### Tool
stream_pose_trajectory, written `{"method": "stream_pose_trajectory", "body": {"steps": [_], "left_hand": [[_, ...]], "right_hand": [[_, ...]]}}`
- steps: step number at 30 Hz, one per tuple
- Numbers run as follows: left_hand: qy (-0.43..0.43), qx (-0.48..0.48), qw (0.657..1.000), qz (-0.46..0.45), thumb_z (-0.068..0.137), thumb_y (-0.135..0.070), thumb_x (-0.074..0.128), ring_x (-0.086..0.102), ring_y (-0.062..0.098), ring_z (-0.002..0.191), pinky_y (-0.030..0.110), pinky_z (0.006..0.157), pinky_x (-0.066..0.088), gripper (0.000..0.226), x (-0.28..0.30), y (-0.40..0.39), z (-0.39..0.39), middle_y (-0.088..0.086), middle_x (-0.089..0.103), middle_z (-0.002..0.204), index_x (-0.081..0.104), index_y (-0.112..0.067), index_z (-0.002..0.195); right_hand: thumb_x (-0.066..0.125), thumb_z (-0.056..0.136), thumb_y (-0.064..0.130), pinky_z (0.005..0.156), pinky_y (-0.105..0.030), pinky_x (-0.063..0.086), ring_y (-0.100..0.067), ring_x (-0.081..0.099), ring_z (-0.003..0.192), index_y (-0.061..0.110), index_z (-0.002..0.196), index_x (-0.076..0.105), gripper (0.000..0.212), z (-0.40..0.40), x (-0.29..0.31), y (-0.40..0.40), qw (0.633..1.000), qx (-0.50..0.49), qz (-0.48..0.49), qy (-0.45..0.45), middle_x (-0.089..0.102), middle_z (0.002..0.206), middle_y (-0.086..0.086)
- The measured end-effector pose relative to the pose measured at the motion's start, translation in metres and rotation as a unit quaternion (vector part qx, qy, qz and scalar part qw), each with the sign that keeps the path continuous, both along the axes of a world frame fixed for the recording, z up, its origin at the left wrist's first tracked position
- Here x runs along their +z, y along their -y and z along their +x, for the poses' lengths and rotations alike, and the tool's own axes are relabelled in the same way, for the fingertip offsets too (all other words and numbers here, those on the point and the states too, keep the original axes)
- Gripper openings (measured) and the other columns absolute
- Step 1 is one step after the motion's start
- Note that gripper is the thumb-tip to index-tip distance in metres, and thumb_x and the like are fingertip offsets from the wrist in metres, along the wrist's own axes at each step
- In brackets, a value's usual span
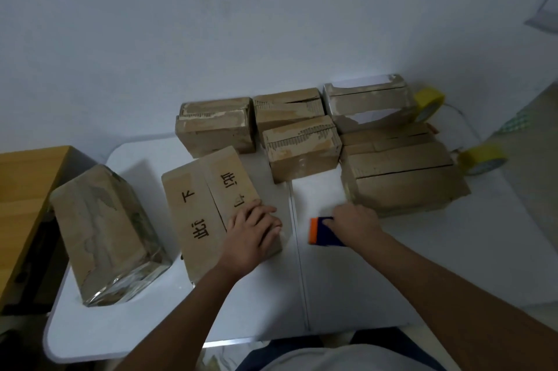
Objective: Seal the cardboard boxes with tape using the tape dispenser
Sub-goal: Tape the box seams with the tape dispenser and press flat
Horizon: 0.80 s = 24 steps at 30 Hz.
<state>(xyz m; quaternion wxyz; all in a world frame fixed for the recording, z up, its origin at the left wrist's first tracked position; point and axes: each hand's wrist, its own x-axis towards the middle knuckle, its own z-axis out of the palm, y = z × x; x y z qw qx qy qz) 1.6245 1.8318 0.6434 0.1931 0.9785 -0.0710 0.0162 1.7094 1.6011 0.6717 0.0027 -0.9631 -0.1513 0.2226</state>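
A cardboard box (199, 207) with black printed characters lies on the white table (332, 280) in front of me, its top flaps closed along a middle seam. My left hand (253, 228) presses flat on its near right corner. My right hand (353, 224) grips a blue and orange tape dispenser (321, 231) resting on the table just right of that box. A box wrapped in clear tape (105, 234) lies at the left. Several worn cardboard boxes (302, 147) stand in rows at the back of the table.
Two yellow tape rolls (428, 103) (483, 159) lie at the back right behind the boxes. A wooden desk (24, 183) adjoins the table on the left. A pale wall rises close behind the table. A seam runs down the table's middle.
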Motion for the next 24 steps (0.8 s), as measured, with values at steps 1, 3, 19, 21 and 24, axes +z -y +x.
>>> {"method": "stream_pose_trajectory", "body": {"steps": [1,3,19,21,24], "left_hand": [[0.006,-0.003,1.0,-0.002,0.1,-0.048,0.035,0.028,0.014,0.139,0.033,0.106,0.023,0.038,0.0,-0.001,-0.002,-0.015,0.053,0.136,0.066,-0.031,0.113],[0.01,-0.013,1.0,-0.004,0.1,-0.048,0.035,0.029,0.014,0.139,0.036,0.106,0.027,0.038,0.001,-0.003,-0.003,-0.014,0.053,0.136,0.066,-0.03,0.112],[0.0,-0.027,0.999,0.023,0.102,-0.046,0.037,0.027,0.015,0.141,0.035,0.108,0.025,0.032,-0.004,-0.005,0.001,-0.012,0.045,0.144,0.062,-0.034,0.116],[0.0,-0.03,0.999,0.022,0.102,-0.047,0.037,0.027,0.015,0.141,0.035,0.107,0.026,0.033,-0.004,-0.006,0.001,-0.011,0.045,0.144,0.063,-0.032,0.116],[-0.007,-0.037,0.999,0.026,0.101,-0.048,0.038,0.03,0.016,0.137,0.04,0.107,0.033,0.034,-0.001,-0.006,0.001,-0.008,0.044,0.144,0.063,-0.028,0.113]], "right_hand": [[0.044,0.099,0.044,0.067,-0.027,0.04,-0.02,0.062,0.088,0.012,0.101,0.061,0.036,0.003,-0.003,0.01,1.0,-0.012,-0.016,-0.013,0.064,0.101,-0.005],[0.044,0.098,0.048,0.064,-0.028,0.042,-0.022,0.064,0.087,0.013,0.091,0.057,0.038,0.001,-0.013,0.031,0.998,-0.046,-0.02,-0.025,0.066,0.101,-0.007],[0.042,0.103,0.022,0.087,-0.029,0.048,-0.023,0.059,0.114,0.012,0.119,0.053,0.022,-0.039,-0.023,-0.051,0.696,-0.374,0.501,-0.351,0.062,0.12,-0.007],[0.044,0.103,0.023,0.088,-0.029,0.05,-0.022,0.062,0.109,0.009,0.118,0.056,0.024,-0.04,-0.022,-0.063,0.675,-0.39,0.498,-0.38,0.064,0.117,-0.008],[0.052,0.099,0.022,0.077,-0.024,0.051,-0.017,0.063,0.091,0.01,0.108,0.063,0.019,-0.044,-0.023,-0.06,0.702,-0.372,0.513,-0.325,0.067,0.101,-0.007]]}}
